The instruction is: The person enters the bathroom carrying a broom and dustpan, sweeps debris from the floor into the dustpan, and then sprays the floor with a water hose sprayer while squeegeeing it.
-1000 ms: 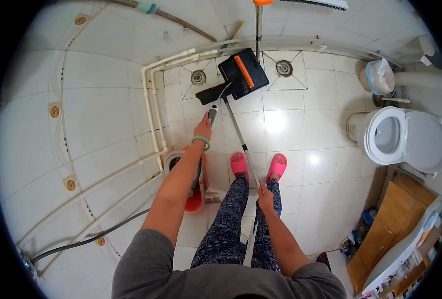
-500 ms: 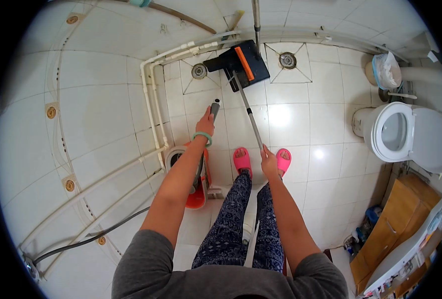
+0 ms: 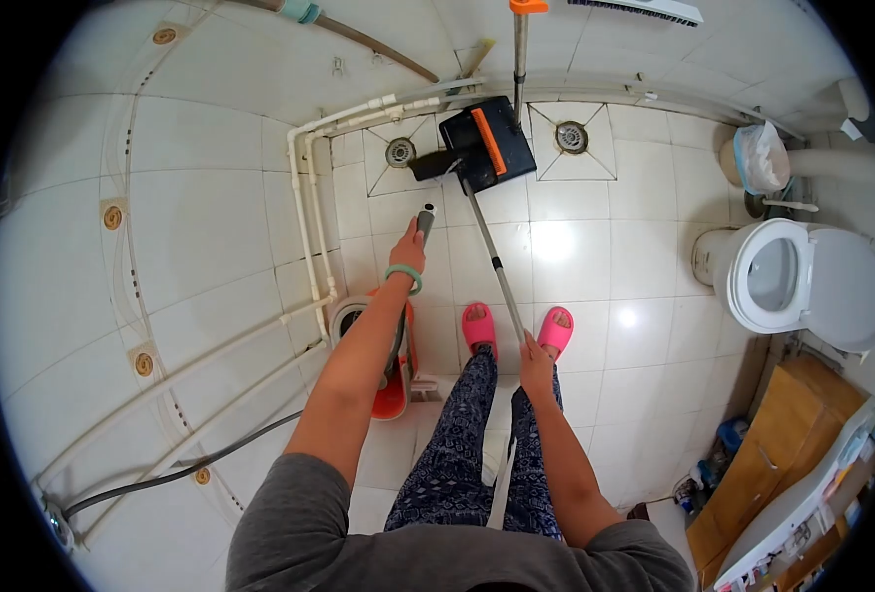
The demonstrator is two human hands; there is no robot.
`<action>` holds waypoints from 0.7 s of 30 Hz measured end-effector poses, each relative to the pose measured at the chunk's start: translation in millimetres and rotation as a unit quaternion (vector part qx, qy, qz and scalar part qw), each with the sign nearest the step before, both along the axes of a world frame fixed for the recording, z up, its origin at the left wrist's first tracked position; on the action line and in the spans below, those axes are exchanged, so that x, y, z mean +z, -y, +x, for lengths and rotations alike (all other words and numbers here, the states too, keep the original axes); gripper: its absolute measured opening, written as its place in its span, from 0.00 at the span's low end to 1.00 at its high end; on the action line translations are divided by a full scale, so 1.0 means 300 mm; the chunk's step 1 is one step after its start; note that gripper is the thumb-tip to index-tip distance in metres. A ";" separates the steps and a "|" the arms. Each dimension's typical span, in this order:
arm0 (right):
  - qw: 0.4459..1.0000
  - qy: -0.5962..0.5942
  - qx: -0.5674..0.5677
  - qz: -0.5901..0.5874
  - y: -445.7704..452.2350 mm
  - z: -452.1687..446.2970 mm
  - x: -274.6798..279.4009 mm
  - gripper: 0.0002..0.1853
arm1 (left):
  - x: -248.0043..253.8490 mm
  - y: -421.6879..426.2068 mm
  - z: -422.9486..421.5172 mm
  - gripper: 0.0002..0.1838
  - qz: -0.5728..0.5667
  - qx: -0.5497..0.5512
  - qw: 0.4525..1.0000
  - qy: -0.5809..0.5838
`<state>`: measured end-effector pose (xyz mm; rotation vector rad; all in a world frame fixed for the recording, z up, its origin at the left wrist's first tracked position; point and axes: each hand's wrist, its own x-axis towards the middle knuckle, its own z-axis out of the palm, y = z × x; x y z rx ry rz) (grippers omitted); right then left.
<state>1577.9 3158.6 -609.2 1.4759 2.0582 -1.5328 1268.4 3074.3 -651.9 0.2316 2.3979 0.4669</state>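
Observation:
My left hand [image 3: 408,251], with a green bangle at its wrist, is closed round the end of a grey hose [image 3: 426,221]. Its open end points toward the far wall, and no water can be made out. Lower down, my right hand [image 3: 536,369] grips the thin grey pole of a broom [image 3: 499,264]. The broom's dark head [image 3: 434,165] lies at the left side of a black dustpan [image 3: 512,148] with an orange strip. The dustpan's upright handle [image 3: 520,59] has an orange grip on top.
Two floor drains [image 3: 400,152] flank the dustpan. Pale pipes [image 3: 301,207] run along the left wall, above an orange mop bucket [image 3: 390,403]. To the right are a toilet [image 3: 775,268], a lined bin [image 3: 761,160] and a wooden cabinet [image 3: 768,454]. Pink slippers [image 3: 477,331] are on my feet.
The broom head has shifted toward me along the dustpan's left side. My view has tilted up slightly, bringing the orange grip and a wall brush into sight. Both hands keep their holds.

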 end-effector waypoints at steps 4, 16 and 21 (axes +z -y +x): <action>0.999 -0.034 0.000 -0.002 -0.044 -0.112 -0.082 0.18 | -0.020 0.013 0.002 0.22 0.003 0.006 1.000 -0.026; 1.000 -0.007 0.016 0.007 0.030 0.009 -0.161 0.19 | -0.035 0.047 -0.020 0.22 0.000 -0.004 0.999 -0.045; 0.999 0.045 0.007 -0.021 -0.017 0.000 0.063 0.18 | 0.014 0.041 -0.017 0.23 0.001 0.015 1.000 0.018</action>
